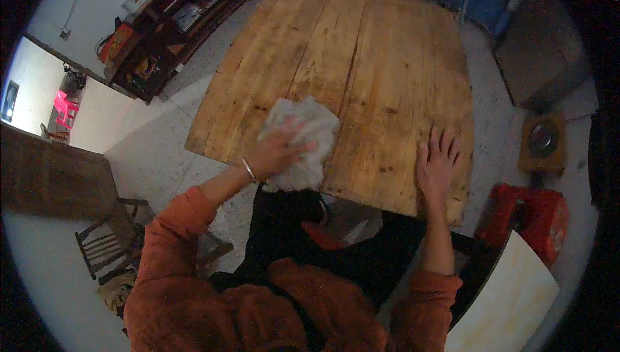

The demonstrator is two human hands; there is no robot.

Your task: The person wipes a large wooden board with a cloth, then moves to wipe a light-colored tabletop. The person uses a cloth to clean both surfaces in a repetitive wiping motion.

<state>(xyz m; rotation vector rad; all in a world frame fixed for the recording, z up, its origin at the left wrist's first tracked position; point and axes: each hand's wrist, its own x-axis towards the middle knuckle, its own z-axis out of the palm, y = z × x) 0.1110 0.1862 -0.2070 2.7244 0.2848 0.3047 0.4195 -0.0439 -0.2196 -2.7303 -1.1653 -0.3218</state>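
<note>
My left hand (276,150) presses on a crumpled whitish cloth (319,118) at the near left edge of a wooden table (400,61). Its fingers reach over the cloth and look slightly blurred, and a light bracelet (248,170) circles the wrist. Part of the cloth hangs over the table's near edge. Flat on the boards near the right corner lies my right hand (437,166), fingers spread, with nothing in it. The tabletop is made of worn planks with dark knots and long seams.
A dark wooden cabinet (187,19) stands along the left wall. A wooden chair (100,248) is at the lower left. On the right are a red plastic stool (549,216), a brownish box with a round dark front (541,140), and a pale panel (507,300).
</note>
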